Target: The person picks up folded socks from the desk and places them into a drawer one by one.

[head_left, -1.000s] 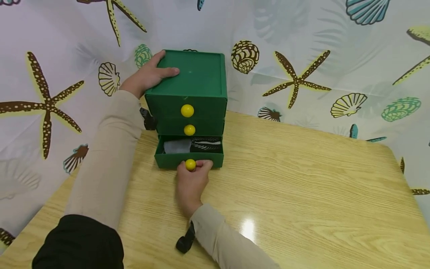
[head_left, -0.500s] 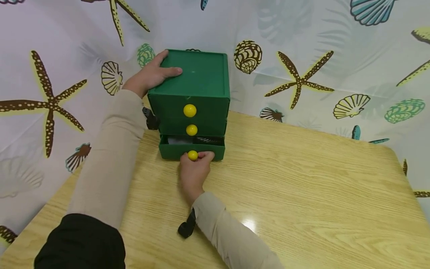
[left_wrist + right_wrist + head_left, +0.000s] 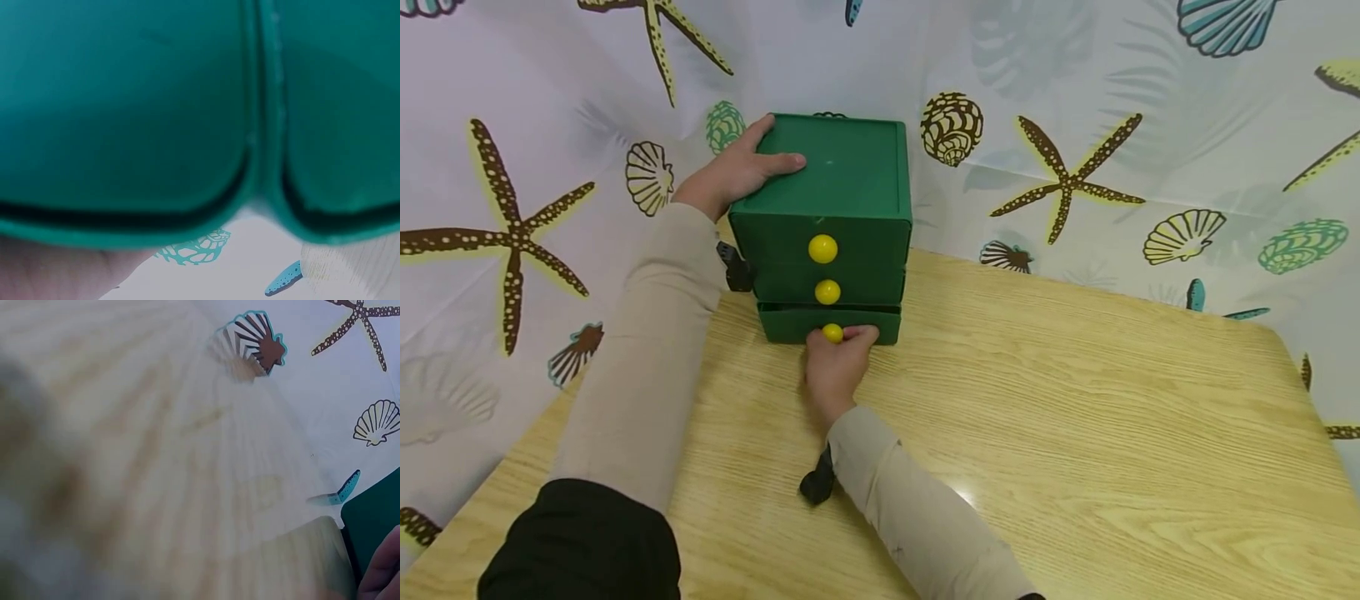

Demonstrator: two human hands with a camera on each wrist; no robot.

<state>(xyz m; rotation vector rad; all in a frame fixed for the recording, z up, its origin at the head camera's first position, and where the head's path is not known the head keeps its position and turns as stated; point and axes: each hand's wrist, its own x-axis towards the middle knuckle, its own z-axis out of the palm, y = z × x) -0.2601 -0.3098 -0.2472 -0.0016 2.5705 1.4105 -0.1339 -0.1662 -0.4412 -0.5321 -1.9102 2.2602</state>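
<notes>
A green three-drawer cabinet (image 3: 831,167) with round yellow knobs stands against the patterned cloth. My left hand (image 3: 737,171) rests on its top left edge, thumb lying straight across the lid and the other fingers along the side. With my right hand (image 3: 837,367) I pinch the yellow knob (image 3: 832,333) of the bottom drawer (image 3: 790,325), which sticks out slightly under the two closed drawers. What lies inside it is hidden. In the left wrist view the green cabinet wall (image 3: 125,125) fills most of the picture. Fingers (image 3: 380,565) of my right hand show at the right wrist view's edge.
The wooden table (image 3: 1075,400) stretches away to the right of the cabinet. Behind and to the left hangs a white cloth (image 3: 880,50) printed with shells and starfish. Black straps (image 3: 818,483) hang from my wrists.
My right hand has pushed the bottom drawer most of the way inward. The grey and black striped items seen in it earlier are now out of sight. The left hand stays in place.
</notes>
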